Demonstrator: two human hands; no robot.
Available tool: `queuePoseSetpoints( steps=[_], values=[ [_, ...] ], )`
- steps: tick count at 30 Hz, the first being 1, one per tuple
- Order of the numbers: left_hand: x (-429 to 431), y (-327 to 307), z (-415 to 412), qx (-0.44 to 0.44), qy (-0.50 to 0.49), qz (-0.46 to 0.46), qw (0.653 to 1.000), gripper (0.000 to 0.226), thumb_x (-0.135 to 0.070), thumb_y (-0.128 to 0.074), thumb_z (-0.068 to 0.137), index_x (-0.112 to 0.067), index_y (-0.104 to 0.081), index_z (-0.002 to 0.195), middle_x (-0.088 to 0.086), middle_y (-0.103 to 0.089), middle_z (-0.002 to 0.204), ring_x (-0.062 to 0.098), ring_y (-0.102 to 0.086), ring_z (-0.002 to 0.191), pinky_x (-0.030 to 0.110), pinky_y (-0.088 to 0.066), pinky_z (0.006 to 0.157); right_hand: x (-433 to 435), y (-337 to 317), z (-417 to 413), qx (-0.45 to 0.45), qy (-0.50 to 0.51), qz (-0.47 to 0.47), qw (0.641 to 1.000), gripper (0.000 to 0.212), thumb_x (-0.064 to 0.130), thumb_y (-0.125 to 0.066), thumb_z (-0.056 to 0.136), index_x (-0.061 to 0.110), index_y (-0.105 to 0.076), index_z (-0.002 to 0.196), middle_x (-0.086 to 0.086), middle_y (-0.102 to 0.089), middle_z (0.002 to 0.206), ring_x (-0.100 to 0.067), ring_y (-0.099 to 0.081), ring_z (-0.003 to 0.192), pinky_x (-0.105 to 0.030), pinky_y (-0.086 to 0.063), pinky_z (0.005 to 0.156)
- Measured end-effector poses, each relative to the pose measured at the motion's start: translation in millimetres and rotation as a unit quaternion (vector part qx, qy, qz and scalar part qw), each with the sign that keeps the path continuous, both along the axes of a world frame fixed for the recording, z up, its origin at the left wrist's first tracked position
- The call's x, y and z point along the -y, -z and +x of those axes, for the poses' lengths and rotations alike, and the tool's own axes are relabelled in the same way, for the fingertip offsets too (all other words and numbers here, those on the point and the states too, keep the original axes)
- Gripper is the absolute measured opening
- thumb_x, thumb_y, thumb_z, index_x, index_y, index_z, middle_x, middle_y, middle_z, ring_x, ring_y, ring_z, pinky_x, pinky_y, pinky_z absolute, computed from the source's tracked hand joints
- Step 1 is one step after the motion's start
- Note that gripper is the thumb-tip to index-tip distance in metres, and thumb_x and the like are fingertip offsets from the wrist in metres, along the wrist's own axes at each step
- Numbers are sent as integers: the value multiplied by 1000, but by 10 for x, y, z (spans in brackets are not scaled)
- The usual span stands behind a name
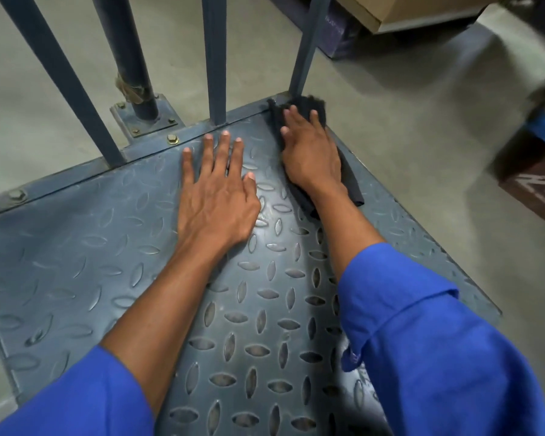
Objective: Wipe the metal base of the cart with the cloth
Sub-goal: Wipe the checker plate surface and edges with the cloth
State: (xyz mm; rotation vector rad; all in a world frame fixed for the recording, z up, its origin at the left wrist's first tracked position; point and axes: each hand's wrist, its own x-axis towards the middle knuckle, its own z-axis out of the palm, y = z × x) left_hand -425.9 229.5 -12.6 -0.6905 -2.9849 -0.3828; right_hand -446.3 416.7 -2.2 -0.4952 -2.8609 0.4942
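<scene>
Left hand (216,196) lies spread flat on the metal base (76,262); right hand (309,149), flat-fingered, presses the cloth (309,103) at one o'clock.

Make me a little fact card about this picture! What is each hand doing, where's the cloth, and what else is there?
left hand: flat on the metal base, fingers spread
right hand: presses the cloth at the base's far right corner
cloth: dark, bunched beside an upright bar
metal base: grey-blue, raised oval tread pattern
sleeves: blue
beyond the cart: cardboard box
</scene>
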Motion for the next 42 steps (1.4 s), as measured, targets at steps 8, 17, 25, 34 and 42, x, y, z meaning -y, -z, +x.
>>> queuePoseSetpoints(
  steps=[8, 17, 25, 34, 42],
  values=[
    [15, -60, 15, 9, 6, 4, 1000, 65, -38, -18, 111, -14, -6, 171, 7, -1, 179, 26, 5, 166, 54, 6, 133, 462, -137, 85, -82, -33, -11, 996, 46, 18, -44, 109, 5, -53, 152, -15, -47, 162, -35, -35, 155, -49, -24, 129],
    [5, -47, 18, 12, -8, 29, 999, 65, -42, -20, 112, -16, -10, 171, 4, -3, 179, 24, 2, 166, 50, 6, 134, -174, 19, 200, -12, 86, 35, 996, 50, 30, -34, 114, 14, -45, 160, -5, -37, 170, -37, -26, 158, -52, -8, 131],
    [13, -99, 28, 18, -8, 20, 1000, 65, -43, -19, 112, -17, -10, 171, 4, -3, 180, 25, 3, 166, 49, 6, 134, -54, -137, 664, 11, 48, 12, 999, 53, 59, -34, 109, 47, -36, 160, -2, -19, 176, -30, -9, 164, -50, -4, 132],
    [67, -99, 108, 26, 5, 5, 1000, 64, -43, -15, 113, -18, -6, 171, 3, 2, 180, 25, 9, 165, 48, 9, 133, 29, -85, 658, 61, 112, 3, 992, 52, 59, -16, 111, 53, -22, 163, -13, 2, 178, -36, 9, 163, -50, 7, 132],
    [57, -121, 120, 32, 3, -2, 999, 64, -43, -15, 113, -18, -6, 171, 4, 2, 180, 26, 8, 166, 49, 9, 133, 91, -158, 712, 50, 62, -5, 997, 53, 33, -28, 116, 15, -30, 166, -5, -19, 176, -32, -10, 164, -43, -11, 133]
  ],
)
